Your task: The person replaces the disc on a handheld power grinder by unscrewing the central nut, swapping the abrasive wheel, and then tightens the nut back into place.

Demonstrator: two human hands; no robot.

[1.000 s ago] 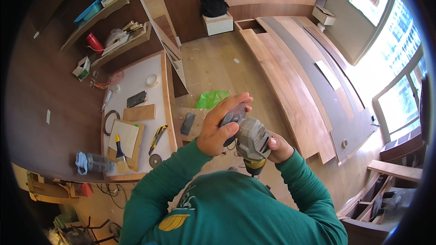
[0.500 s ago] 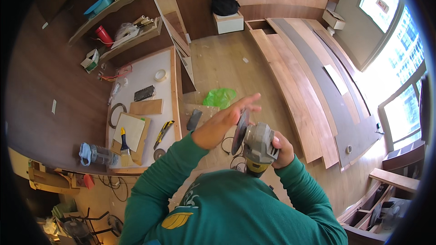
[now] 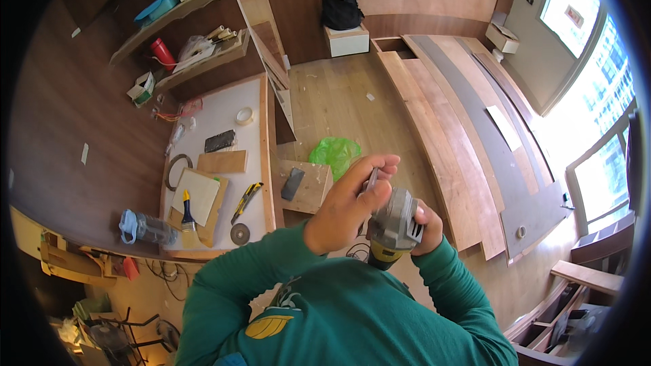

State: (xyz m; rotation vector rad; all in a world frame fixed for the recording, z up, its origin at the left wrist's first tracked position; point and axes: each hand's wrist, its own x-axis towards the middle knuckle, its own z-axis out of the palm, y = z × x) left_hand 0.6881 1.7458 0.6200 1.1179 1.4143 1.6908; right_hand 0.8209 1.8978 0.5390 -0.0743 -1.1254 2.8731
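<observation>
Grinder: a grey power tool [image 3: 397, 220] with a yellow and black end, held up in front of the person's chest, above the wood floor.
Right hand: the right hand [image 3: 428, 227] is wrapped tight around the far side of the grinder and grips its body.
Left hand: the left hand [image 3: 352, 200] lies over the top of the grinder. Its fingers are pinched together on a thin metal tool [image 3: 371, 179] just above the grinder.
Sleeves: both arms wear green sleeves and come up from the bottom edge.
Surface: a white surface [image 3: 217, 125] with a wood rim stands to the left of the grinder, well apart from it.
On the surface: a yellow and black knife [image 3: 245, 201], a round disc [image 3: 239, 234], a brush [image 3: 188, 218] on a pale board, a wood block [image 3: 222, 162], a dark pad [image 3: 220, 141], a roll of tape [image 3: 244, 116] and a clear bottle [image 3: 144, 228].
Small box: a wood box [image 3: 306, 186] with a dark block on it stands between the surface and the grinder.
Green bag: a bright green bag [image 3: 334, 154] lies on the floor just behind the box, beyond the grinder.
Planks: long wood planks [image 3: 447, 129] lie on the floor to the right of the grinder.
Backpack: a black backpack [image 3: 340, 3] sits on a white box far beyond the grinder, by the wall.
</observation>
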